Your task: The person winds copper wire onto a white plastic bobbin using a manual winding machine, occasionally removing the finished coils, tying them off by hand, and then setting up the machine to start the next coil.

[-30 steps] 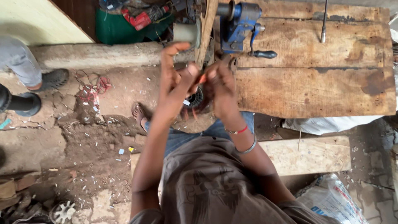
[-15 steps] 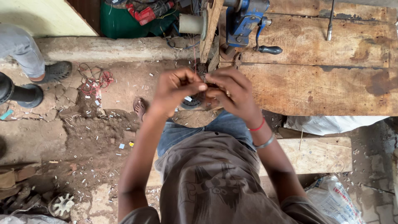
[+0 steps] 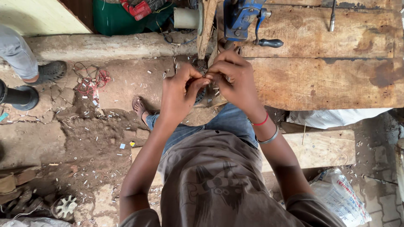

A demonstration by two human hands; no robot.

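My left hand (image 3: 179,94) and my right hand (image 3: 233,80) meet in front of my chest, fingertips pinched together. Between them is a dark round part (image 3: 199,95) with thin wire ends, mostly hidden by my fingers. Both hands grip it at the edge of the wooden workbench (image 3: 320,84). My right wrist wears a red band and a metal bangle. What exactly the fingertips pinch is too small to tell.
A blue vise (image 3: 240,17) with a black handle (image 3: 269,42) is on the bench. Behind it are a green box (image 3: 122,21) and a cream cylinder (image 3: 187,17). Another person's shoe (image 3: 50,71) and boot (image 3: 19,97) are at left, red wires (image 3: 90,80) on the ground, a white sack (image 3: 341,197) at lower right.
My hands have come closer together, and my spread left fingers have closed onto the part. They sit lower in view beside the bench edge.
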